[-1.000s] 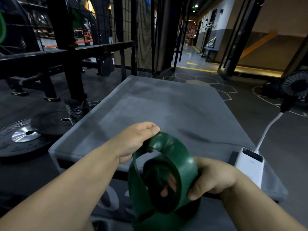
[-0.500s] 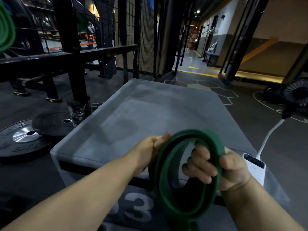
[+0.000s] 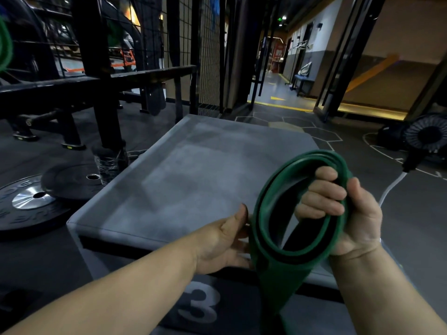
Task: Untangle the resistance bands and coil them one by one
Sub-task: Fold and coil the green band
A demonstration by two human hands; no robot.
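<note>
A wide green resistance band (image 3: 278,252) is wound into a coil of a few loops, held upright above the near edge of the grey padded box (image 3: 193,184). My right hand (image 3: 348,213) grips the coil's right side, fingers curled through the ring and thumb outside. My left hand (image 3: 225,240) holds the coil's left edge, thumb up along the band; its fingers are partly hidden behind the band. A loose tail of the band hangs down below the coil.
Black weight plates (image 3: 31,201) lie on the floor to the left, beside a black rack post (image 3: 96,76) and bench frame. A fan (image 3: 425,136) with a white cable (image 3: 389,189) stands at the right. Another green band (image 3: 4,47) hangs at the far left edge.
The band went from a loose twisted bundle to a neater round coil. Both hands shifted right and up; my right hand's fingers now curl through the ring.
</note>
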